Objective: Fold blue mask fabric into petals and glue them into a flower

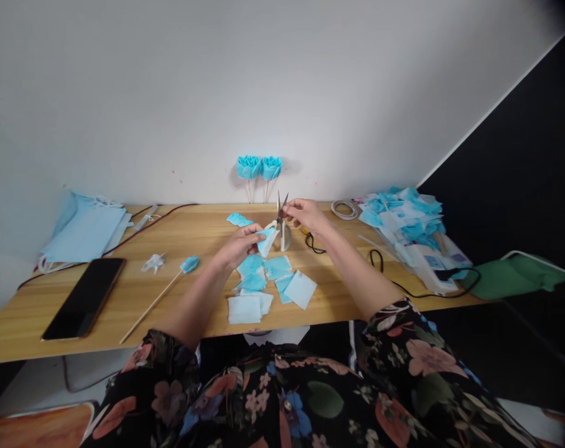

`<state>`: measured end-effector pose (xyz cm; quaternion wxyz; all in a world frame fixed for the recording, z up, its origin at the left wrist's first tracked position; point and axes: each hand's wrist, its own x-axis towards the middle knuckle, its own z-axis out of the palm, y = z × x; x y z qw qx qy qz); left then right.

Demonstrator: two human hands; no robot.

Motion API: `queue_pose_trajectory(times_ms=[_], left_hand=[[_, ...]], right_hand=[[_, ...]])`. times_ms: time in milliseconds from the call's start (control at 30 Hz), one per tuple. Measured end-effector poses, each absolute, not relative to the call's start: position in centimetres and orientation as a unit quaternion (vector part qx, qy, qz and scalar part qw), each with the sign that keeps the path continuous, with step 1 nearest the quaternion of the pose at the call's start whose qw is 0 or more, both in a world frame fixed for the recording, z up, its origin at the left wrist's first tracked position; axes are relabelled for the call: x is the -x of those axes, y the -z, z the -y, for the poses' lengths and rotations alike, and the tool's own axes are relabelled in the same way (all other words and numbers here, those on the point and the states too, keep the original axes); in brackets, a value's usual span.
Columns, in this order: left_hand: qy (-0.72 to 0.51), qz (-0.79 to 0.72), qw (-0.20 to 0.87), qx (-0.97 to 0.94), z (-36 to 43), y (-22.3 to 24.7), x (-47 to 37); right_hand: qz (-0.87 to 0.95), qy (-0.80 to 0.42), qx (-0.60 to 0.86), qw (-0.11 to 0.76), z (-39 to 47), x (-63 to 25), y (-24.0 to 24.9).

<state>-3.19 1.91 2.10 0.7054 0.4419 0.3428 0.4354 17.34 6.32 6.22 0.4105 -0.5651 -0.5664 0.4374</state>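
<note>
My left hand (239, 244) pinches a small light-blue square of mask fabric (267, 239) above the wooden table (180, 292). My right hand (305, 214) holds scissors (281, 214) with the blades pointing up, right beside that piece. Below my hands lie several cut blue and white fabric squares (268, 283). Two finished blue fabric flowers (259, 168) on sticks stand against the wall behind.
A black phone (84, 297) lies at the front left, a stack of blue face masks (84, 230) behind it. A wooden stick with a blue bud (170, 283) lies left of centre. A heap of blue scraps (404, 218), a box and black cables sit at the right.
</note>
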Motion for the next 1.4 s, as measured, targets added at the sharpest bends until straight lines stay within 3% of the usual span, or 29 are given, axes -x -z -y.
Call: queue_pose_trajectory(times_ms=[467,800,1033,1400], left_hand=[[-0.435,-0.342,0.705,-0.444,-2.0,-2.1,3.2],[-0.437,-0.349,0.704,-0.437,-1.9,-2.2,3.1],[-0.444,-0.347,0.707,-0.426,-2.0,-2.4,3.2],[-0.435,-0.356,0.706,-0.431,-1.9,-2.2,3.3]], right_hand=[[0.562,-0.461,0.546,0.416,-6.1,-17.8,-6.3],[0.590,-0.340,0.619,0.392,-7.0,-17.1,-5.6],[0.573,-0.440,0.547,0.424,-5.9,-18.0,-6.2],[0.563,-0.446,0.544,0.434,-6.5,-17.6,-4.9]])
